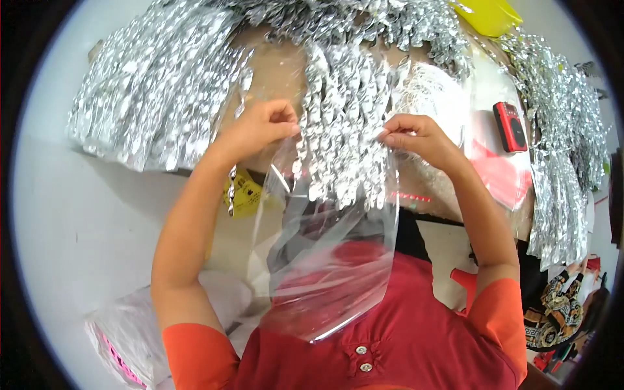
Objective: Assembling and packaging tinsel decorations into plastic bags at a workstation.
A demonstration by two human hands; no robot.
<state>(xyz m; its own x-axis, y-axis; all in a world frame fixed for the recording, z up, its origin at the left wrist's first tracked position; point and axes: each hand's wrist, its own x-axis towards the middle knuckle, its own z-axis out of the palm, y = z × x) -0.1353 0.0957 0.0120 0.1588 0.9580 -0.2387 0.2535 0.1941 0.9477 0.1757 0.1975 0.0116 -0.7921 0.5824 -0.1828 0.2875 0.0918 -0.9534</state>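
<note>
A clear plastic bag [331,292] hangs between my hands, its lower end in front of the dark red top. My left hand [263,130] pinches its upper left edge between thumb and fingertips. On the other side my right hand [419,140] pinches the upper right edge in the same way. Between them a bunch of silver twisted foil strands [348,123] reaches down from the table, its lower ends within the upper part of the bag. The bag's mouth is hard to make out against the shiny foil.
More silver foil strands [156,91] drape over the table's left side, and others [565,130] hang at the right. A red radio-like device [510,127] lies at the right on plastic sheets. A yellow container [491,16] stands far right; whitish plastic bundles [149,331] lie lower left.
</note>
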